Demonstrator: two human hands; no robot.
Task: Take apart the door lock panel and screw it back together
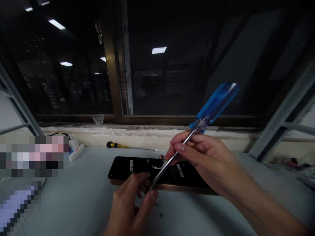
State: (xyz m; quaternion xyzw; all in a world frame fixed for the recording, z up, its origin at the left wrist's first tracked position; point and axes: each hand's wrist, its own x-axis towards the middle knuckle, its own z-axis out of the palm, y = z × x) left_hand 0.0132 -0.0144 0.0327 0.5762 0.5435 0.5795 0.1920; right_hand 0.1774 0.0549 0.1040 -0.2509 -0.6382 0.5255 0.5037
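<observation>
A flat black panel with a copper-coloured edge [128,168] lies on the grey table. My right hand [206,157] is closed round the metal shaft of a blue-handled screwdriver [214,105], whose tip slants down to the panel's near edge. At that edge my left hand [130,203] pinches thumb and fingers together right at the screwdriver's tip. What the left fingers hold is too small to make out.
A second screwdriver with a black and gold handle [123,146] lies behind the panel. A white power strip [75,149] sits at the back left, a small clear cup [97,119] on the window sill. Metal frame bars [280,121] rise on the right.
</observation>
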